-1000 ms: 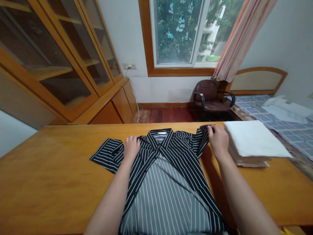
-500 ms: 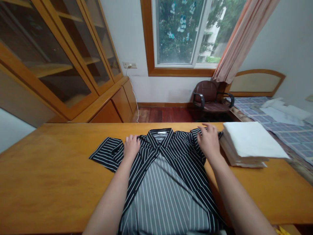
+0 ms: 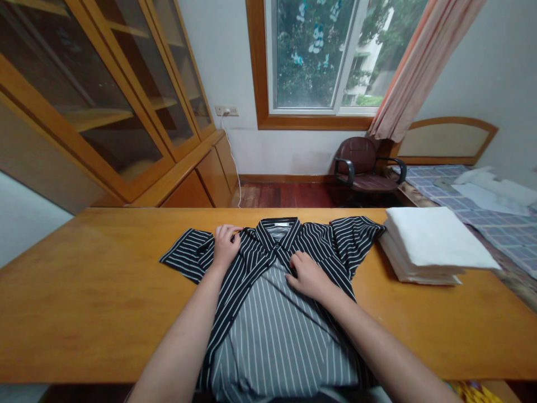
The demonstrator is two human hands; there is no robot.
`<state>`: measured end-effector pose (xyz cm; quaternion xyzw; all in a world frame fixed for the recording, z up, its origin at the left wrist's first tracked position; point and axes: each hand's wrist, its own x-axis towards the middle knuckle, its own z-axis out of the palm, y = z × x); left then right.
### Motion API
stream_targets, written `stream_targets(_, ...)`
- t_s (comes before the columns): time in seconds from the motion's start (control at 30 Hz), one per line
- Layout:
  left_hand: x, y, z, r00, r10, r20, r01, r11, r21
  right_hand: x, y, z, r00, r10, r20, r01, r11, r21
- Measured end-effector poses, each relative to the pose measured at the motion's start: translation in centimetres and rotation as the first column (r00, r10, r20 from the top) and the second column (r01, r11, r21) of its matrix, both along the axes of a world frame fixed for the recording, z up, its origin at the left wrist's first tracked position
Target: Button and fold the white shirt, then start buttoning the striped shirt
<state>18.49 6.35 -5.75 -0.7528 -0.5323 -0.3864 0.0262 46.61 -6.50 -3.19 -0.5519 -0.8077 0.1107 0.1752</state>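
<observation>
A black shirt with white stripes [image 3: 310, 238] lies spread on the table, collar at the far side and short sleeves out to both sides. Its front hangs open, showing the grey striped inside, and the hem reaches the near edge. My left hand [image 3: 225, 247] is at the shoulder on the left, its bent fingers and thumb closed on the cloth there. Over the front panel right of the opening, just below the collar, is my right hand [image 3: 309, 275]. Its fingers are curved, with a gap between them and the thumb.
A stack of folded white cloth-like sheets [image 3: 436, 238] stands on the wooden table [image 3: 104, 291], close to the right sleeve. Beyond are a glass-door cabinet [image 3: 168, 162], a maroon armchair [image 3: 361, 162] and a bed [image 3: 444, 184]. Something yellow patterned [image 3: 474, 392] shows below the near right edge.
My right hand has left the right sleeve and moved left and nearer to the shirt's front opening. That sleeve now lies fanned out flatter. My left hand stays at the shoulder, its fingers more bent.
</observation>
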Motion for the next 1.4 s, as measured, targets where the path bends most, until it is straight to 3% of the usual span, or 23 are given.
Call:
stream_targets(0.13,0.7,-2.0,1.7,0.982,-0.184,0.035,0.184,0.983,0.007,0.7,-1.6,-1.0,0.993,-0.046,-0.112,0.049,0.998,0.030)
stream_targets(0.23,2.7,-5.0,3.2,0.908,-0.419,-0.033,0.413,0.905,-0.104,1.0,-2.1,-1.7,0.980,-0.077,-0.185,0.086,0.996,0.039)
stream_targets(0.3,4.1,-7.4,3.7,0.856,-0.508,-0.101,0.483,0.853,-0.196,1.1,-2.1,-2.0,0.975,-0.085,-0.206,0.097,0.994,0.049)
stream_targets(0.47,5.9,-11.1,2.2,0.897,-0.397,-0.193,0.325,0.890,-0.319,1.0,-2.0,-2.2,0.978,-0.074,-0.197,0.090,0.993,0.074)
stream_targets(0.6,5.3,-11.4,0.1,0.937,-0.325,-0.127,0.269,0.905,-0.329,0.9,-2.1,-2.1,0.981,-0.081,-0.177,0.096,0.993,0.076)
stream_targets(0.73,4.8,-11.1,-0.7,0.947,-0.319,-0.031,0.295,0.905,-0.307,0.8,-2.2,-2.0,0.982,-0.075,-0.175,0.088,0.994,0.069)
stream_targets(1.03,4.9,-10.5,0.3,0.950,-0.311,0.038,0.300,0.869,-0.393,0.9,-2.1,-1.6,0.980,-0.080,-0.180,0.092,0.994,0.063)
stream_targets(1.17,5.3,-10.2,1.5,0.946,-0.324,-0.032,0.276,0.851,-0.446,0.9,-2.0,-1.4,0.981,-0.088,-0.175,0.101,0.993,0.065)
stream_targets(1.4,7.2,-10.5,4.0,0.940,-0.334,-0.077,0.282,0.882,-0.378,0.7,-2.0,-1.7,0.985,-0.125,-0.116,0.132,0.989,0.059)
